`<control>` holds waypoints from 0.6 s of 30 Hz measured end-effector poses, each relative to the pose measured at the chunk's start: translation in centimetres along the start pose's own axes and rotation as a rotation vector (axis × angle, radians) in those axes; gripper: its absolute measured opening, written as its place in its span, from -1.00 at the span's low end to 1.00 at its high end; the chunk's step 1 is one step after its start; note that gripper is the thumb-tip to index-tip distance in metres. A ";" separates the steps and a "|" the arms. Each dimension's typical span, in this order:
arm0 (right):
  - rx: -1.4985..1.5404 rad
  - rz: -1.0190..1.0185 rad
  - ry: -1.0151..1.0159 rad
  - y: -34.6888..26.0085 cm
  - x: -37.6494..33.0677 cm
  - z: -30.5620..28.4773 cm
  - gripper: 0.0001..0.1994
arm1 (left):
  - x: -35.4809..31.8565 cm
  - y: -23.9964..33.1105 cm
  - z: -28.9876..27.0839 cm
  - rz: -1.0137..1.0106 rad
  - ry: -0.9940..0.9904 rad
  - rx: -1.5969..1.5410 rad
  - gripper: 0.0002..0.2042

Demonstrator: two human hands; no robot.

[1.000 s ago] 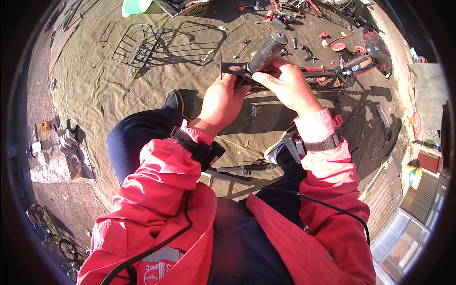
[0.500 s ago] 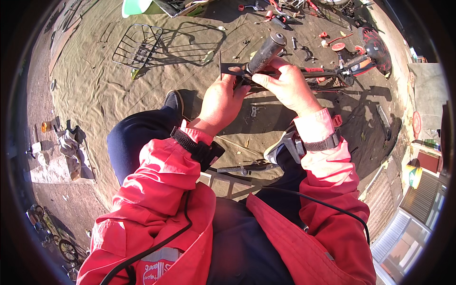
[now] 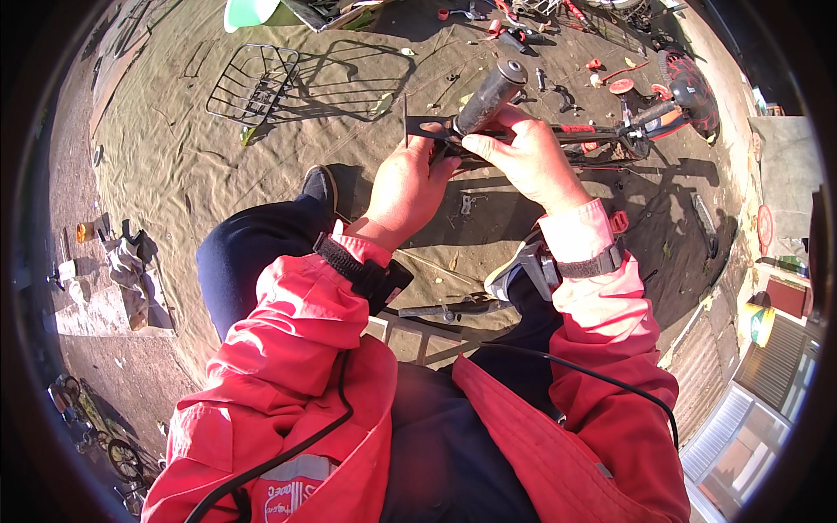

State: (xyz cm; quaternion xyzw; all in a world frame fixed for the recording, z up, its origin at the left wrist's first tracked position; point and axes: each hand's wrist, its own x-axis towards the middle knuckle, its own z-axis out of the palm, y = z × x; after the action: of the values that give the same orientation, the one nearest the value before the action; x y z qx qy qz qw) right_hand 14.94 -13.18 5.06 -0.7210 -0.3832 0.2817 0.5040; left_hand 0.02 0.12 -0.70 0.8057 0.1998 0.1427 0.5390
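Observation:
Both my hands meet at the near end of a black bicycle frame (image 3: 602,148), which stretches off to the right. A thick dark cylinder (image 3: 490,98) with a round metal end cap stands tilted up from that end. My left hand (image 3: 405,187) is closed at the lower left of its base, beside a flat black plate (image 3: 425,125). With thumb and bent fingers, my right hand (image 3: 528,159) grips the frame end just right of the cylinder. Fingers hide the exact contact points. On the frame's far right end sits a black rounded part (image 3: 693,91).
A black wire rack (image 3: 253,83) lies on the brown ground cloth (image 3: 187,166) at the left. Scattered bike parts, including a red round piece (image 3: 621,85), lie at the upper right. Another dark metal part (image 3: 453,309) rests between my feet. Bicycles (image 3: 122,458) show at the lower left.

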 end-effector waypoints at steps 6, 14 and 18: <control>-0.010 -0.024 0.019 -0.2 0.0 0.2 -0.79 | 0.0 0.1 -0.1 0.007 -0.012 -0.004 -0.53; -0.065 -0.021 0.056 -0.4 -0.1 0.6 -0.79 | 0.0 0.2 -0.2 -0.007 -0.019 -0.004 -0.53; -0.023 -0.018 0.072 -0.2 -0.2 0.6 -0.78 | -0.1 0.5 0.0 -0.013 -0.016 -0.006 -0.53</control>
State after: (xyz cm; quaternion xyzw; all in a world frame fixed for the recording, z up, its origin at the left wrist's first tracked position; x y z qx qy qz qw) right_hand 14.26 -12.99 5.05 -0.7328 -0.3745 0.2467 0.5117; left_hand 0.06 -0.13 -0.25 0.8038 0.2002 0.1332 0.5441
